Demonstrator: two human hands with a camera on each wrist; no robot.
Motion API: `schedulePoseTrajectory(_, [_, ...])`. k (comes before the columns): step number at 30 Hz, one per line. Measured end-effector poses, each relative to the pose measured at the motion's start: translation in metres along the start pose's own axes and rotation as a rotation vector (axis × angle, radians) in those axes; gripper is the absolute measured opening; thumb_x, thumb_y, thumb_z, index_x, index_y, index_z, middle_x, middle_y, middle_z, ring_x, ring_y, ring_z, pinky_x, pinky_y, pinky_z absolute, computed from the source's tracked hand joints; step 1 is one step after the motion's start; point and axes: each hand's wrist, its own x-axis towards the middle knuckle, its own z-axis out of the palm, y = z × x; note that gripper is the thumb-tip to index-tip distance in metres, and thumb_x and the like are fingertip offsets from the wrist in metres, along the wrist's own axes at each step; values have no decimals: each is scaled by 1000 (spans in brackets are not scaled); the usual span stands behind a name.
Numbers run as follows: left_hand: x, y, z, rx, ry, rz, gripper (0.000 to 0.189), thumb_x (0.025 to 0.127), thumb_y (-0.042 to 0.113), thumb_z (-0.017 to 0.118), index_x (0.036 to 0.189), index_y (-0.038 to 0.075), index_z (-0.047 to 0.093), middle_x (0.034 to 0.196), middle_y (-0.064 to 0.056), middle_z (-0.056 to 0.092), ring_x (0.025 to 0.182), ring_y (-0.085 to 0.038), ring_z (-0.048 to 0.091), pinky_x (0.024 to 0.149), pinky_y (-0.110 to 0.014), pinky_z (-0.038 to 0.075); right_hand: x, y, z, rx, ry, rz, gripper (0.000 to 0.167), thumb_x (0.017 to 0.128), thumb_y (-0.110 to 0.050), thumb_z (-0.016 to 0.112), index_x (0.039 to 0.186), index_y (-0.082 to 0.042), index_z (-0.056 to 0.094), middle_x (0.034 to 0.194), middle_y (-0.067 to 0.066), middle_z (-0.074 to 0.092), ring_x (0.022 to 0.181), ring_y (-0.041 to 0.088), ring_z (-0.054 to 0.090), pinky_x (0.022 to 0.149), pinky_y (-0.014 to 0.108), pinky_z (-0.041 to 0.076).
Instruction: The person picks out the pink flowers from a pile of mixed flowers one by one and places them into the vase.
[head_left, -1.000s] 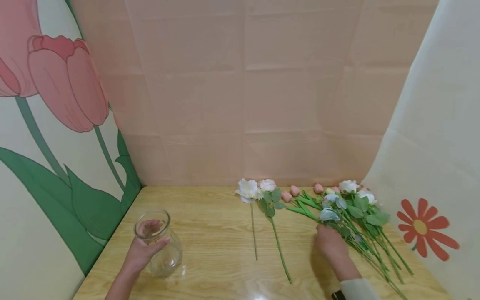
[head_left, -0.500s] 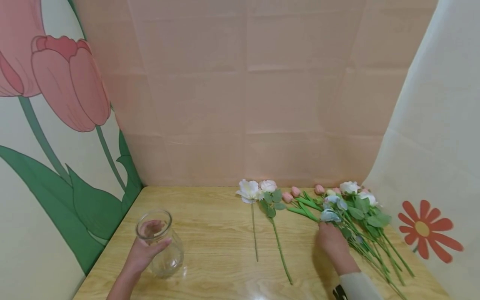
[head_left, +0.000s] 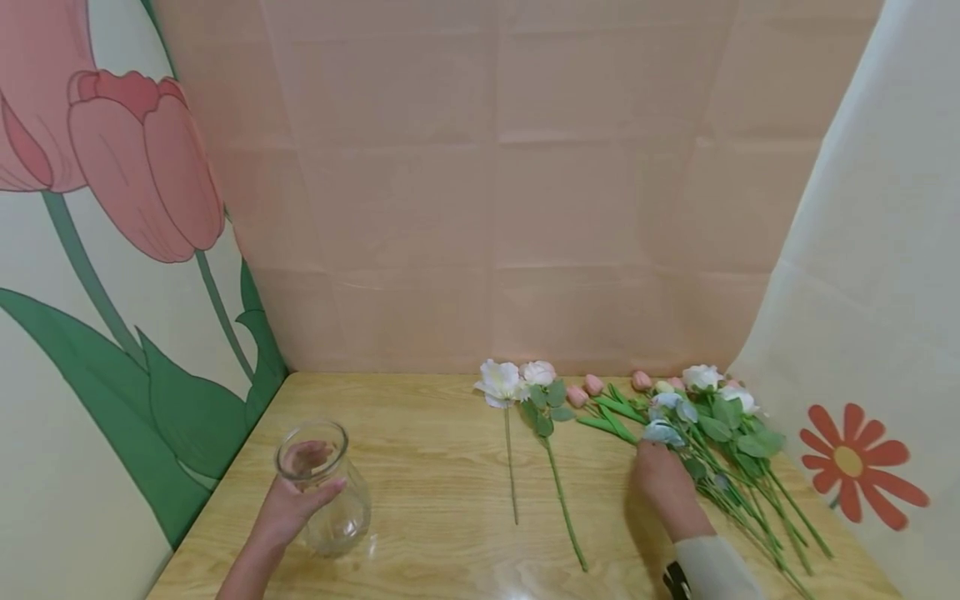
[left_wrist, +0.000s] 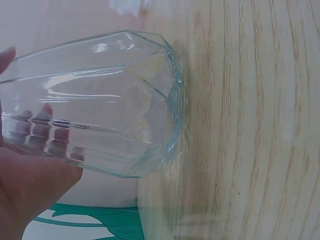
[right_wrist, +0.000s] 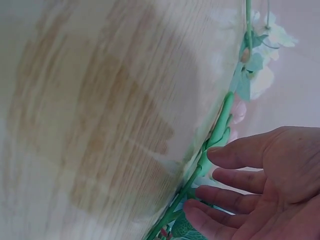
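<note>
My left hand (head_left: 288, 507) grips a clear glass vase (head_left: 341, 512) around its neck, thumb on the near side and fingers behind the glass. The vase stands upright on the table at the left; its faceted base (left_wrist: 167, 100) rests on the wood in the left wrist view. At the right, my right hand (head_left: 666, 485) is down at a pile of artificial flowers (head_left: 712, 425). In the right wrist view the fingers (right_wrist: 230, 197) are loosely extended beside green stems (right_wrist: 200, 167), with nothing pinched. Pink tulips (head_left: 594, 385) and pale blue blooms (head_left: 663, 433) lie by the hand.
Between the hands, two single-stem flowers lie on the wooden table (head_left: 420, 483): a white bloom (head_left: 498, 383) and a pale pink rose (head_left: 537, 373). A pink sheet (head_left: 487, 208) hangs behind the table. Printed panels, one with tulips (head_left: 146, 175), border both sides.
The head view has shifted slightly, so everything sits a little further right. Both hands stay almost where they were, the left still holding the vase.
</note>
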Motion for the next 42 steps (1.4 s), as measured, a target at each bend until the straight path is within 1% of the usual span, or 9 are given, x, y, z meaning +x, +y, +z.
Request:
schedulePoseTrajectory(5, [1, 0, 1, -2, 4, 14, 66, 84, 8, 81, 139, 3, 43, 141, -17, 54, 122, -14, 49, 96, -22, 42, 1, -1, -1, 11, -15, 21, 29, 100, 4, 34, 119, 12, 54, 116, 37, 56, 99, 54, 57, 78, 63, 51])
schedulePoseTrajectory(9, [0, 0, 1, 5, 0, 14, 67, 85, 9, 81, 139, 3, 42, 141, -17, 53, 123, -16, 47, 100, -30, 40, 3, 0, 0, 12, -25, 23, 26, 99, 4, 37, 117, 12, 54, 115, 37, 56, 98, 53, 58, 77, 62, 52])
schedulePoseTrajectory(12, [0, 1, 1, 9, 2, 12, 68, 85, 10, 81, 139, 3, 42, 141, -18, 53, 122, -14, 47, 102, -34, 39, 5, 1, 1, 15, -25, 22, 23, 97, 4, 41, 114, 12, 55, 113, 36, 56, 96, 53, 58, 76, 62, 52])
schedulePoseTrajectory(17, [0, 1, 2, 9, 9, 6, 67, 84, 9, 81, 139, 3, 43, 141, -17, 54, 120, -10, 47, 101, -32, 40, 8, 4, 5, 17, -10, 32, 20, 94, 3, 47, 110, 12, 55, 109, 34, 57, 94, 51, 59, 74, 61, 52])
schedulePoseTrajectory(20, [0, 1, 2, 14, 10, 13, 67, 84, 10, 82, 139, 3, 43, 141, -18, 54, 120, -10, 47, 101, -32, 40, 10, 6, 6, 17, -6, 37, 19, 94, 3, 46, 108, 12, 55, 108, 33, 58, 93, 51, 60, 72, 61, 53])
schedulePoseTrajectory(26, [0, 1, 1, 13, 9, 7, 68, 84, 10, 82, 140, 3, 43, 142, -17, 54, 122, -13, 48, 102, -33, 40, 16, 10, 9, 11, -23, 35, 21, 98, 4, 40, 111, 12, 55, 109, 33, 59, 94, 51, 61, 72, 60, 53])
schedulePoseTrajectory(31, [0, 1, 0, 21, 4, 5, 69, 85, 11, 82, 141, 4, 42, 143, -17, 53, 124, -16, 46, 104, -39, 38, 19, 11, 10, 12, -10, 40, 22, 97, 3, 40, 111, 12, 54, 108, 33, 59, 94, 51, 61, 73, 61, 53])
schedulePoseTrajectory(38, [0, 1, 2, 12, 14, 5, 68, 84, 9, 82, 140, 4, 43, 141, -16, 54, 120, -9, 47, 104, -36, 38, 20, 12, 13, -17, 24, 0, 19, 95, 2, 44, 106, 14, 54, 101, 34, 59, 92, 53, 58, 75, 63, 51])
schedulePoseTrajectory(42, [-1, 1, 4, -9, 10, 16, 68, 84, 8, 81, 139, 3, 42, 140, -18, 53, 121, -13, 47, 107, -45, 37, 20, 11, 13, -26, 38, 14, 19, 95, 2, 43, 104, 13, 56, 102, 33, 59, 94, 53, 57, 74, 64, 51])
